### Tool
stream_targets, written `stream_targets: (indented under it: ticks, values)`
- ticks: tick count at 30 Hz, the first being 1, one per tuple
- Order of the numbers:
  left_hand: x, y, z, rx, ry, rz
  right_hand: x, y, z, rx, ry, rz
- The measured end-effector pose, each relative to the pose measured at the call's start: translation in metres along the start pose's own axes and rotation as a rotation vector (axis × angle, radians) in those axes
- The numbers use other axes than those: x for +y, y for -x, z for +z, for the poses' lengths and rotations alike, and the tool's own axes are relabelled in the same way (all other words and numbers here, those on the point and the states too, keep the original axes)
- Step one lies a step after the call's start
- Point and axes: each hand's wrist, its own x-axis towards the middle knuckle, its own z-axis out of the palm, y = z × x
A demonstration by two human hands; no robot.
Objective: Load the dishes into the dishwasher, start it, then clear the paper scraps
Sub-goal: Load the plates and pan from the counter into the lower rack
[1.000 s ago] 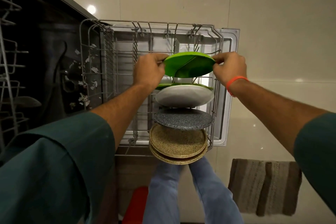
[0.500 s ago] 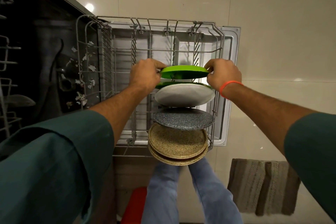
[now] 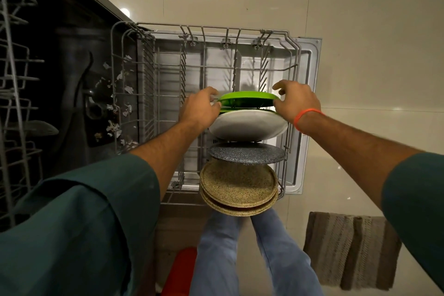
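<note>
The step looks like loading dishes; the round bright green plastic plate (image 3: 248, 98) stands on its edge in the grey wire dishwasher rack (image 3: 168, 74); the left hand (image 3: 200, 109) pinches its left rim; the right hand (image 3: 296, 101) has fingers spread, thumb touching the right rim; just behind the grip, nearer the person, stand a round white plate (image 3: 248, 127), a round speckled grey plate (image 3: 247, 154) and two tan speckled plates (image 3: 237, 187); next, I think, both hands let go gently, once the plate sits firm.

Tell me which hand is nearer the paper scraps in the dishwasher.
Left. The left hand grips the green plate's left edge, closer to the paper scraps; the right hand is at the plate's far edge.
</note>
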Motion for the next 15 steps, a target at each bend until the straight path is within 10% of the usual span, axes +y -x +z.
stream_targets:
  ticks: [15]
  values:
    - [0.002, 0.086, -0.007, 0.042, 0.112, -0.007, -0.023, 0.078, 0.0, 0.07, -0.168, -0.106]
